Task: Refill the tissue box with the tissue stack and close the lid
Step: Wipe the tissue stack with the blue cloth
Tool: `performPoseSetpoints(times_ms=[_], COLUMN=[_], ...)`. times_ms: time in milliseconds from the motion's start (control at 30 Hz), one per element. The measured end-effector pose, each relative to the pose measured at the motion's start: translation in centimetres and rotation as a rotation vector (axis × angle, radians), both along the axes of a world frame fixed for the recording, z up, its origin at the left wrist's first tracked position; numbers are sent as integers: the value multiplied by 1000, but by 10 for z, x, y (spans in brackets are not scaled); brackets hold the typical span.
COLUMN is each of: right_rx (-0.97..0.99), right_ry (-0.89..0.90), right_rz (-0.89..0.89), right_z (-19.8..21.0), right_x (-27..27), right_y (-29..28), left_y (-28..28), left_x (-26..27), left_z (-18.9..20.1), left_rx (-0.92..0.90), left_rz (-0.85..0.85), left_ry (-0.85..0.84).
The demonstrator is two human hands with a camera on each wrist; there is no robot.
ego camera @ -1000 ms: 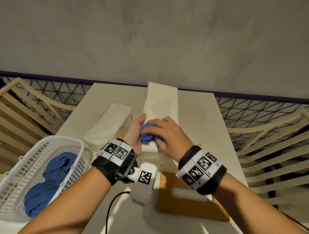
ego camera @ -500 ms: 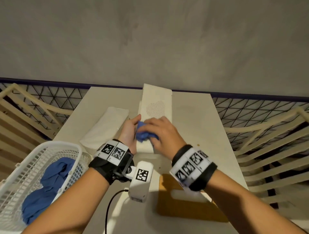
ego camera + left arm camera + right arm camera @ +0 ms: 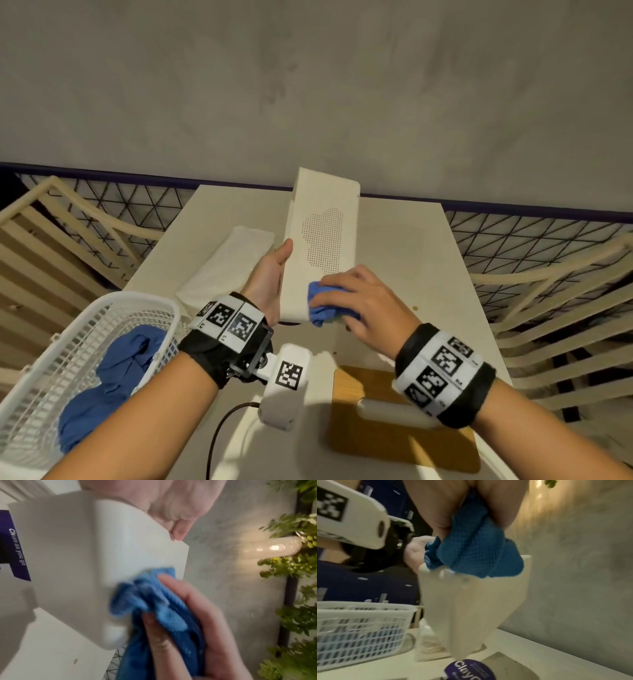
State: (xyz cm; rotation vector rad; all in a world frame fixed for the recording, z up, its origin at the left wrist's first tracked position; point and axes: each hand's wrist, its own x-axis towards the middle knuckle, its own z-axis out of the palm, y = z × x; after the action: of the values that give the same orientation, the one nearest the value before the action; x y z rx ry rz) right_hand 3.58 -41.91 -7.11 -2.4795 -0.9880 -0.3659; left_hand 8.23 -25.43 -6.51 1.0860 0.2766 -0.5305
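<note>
Cream, dot-perforated tissue box (image 3: 322, 212) gripped by left hand (image 3: 269, 284) fingers; right hand (image 3: 366, 305) fingers clutch blue cloth (image 3: 320, 305).

Head view: from my head, high, facing down onto table (image 3: 404, 246). Wrist views: very close, blurred, apparently from opposite sides. Both share blue cloth (image 3: 154, 601) on tissue box (image 3: 68, 547), mid-frame.

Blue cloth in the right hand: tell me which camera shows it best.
Right wrist view: the blue cloth fills the frame's centre, sharp enough to show its weave, bunched in the right hand against the white box. The left wrist view shows it large but blurred. The head view shows it small, mostly under the fingers.
</note>
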Motion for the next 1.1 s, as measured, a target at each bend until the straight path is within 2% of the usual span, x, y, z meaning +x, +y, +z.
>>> performPoseSetpoints(times_ms=[200, 300, 367, 467, 567, 633, 700, 800, 900, 1000, 1033, 1100], right_rx=[286, 268, 215, 115, 168, 191, 112, 28, 216, 434, 439, 343], right_ry=[10, -26, 20, 26, 81, 16, -69, -12, 101, 92, 90, 86], right_rz=[-274, -163, -71, -21, -275, -374, -253, -61, -158, -383, -402, -310], right_z=[0, -13, -22, -16, 1, 1, -5, -13, 0, 14, 13, 2], right_x=[33, 3, -15, 4, 48, 49, 23, -3, 36, 68, 64, 41], right_y=[-18, -9, -5, -6, -9, -6, 6, 25, 29, 24, 26, 37], left_y=[4, 7, 9, 6, 0, -2, 1, 0, -7, -8, -7, -3], left_x=[-5, -8, -7, -8, -11, -10, -8, -8, -10, -10, -9, -6], left_z=[-11, -14, -11, -8, -5, -7, -9, -6, -9, -12, -11, -11], left_rx=[27, 32, 67, 123, 173, 156, 119, 126, 189, 148, 139, 118], left_rz=[48, 54, 76, 62, 29, 18, 12, 22, 59, -9, -14, -3], left_ry=[-15, -7, -5, -21, -95, -106, -106, -121, -216, -172, -175, -193])
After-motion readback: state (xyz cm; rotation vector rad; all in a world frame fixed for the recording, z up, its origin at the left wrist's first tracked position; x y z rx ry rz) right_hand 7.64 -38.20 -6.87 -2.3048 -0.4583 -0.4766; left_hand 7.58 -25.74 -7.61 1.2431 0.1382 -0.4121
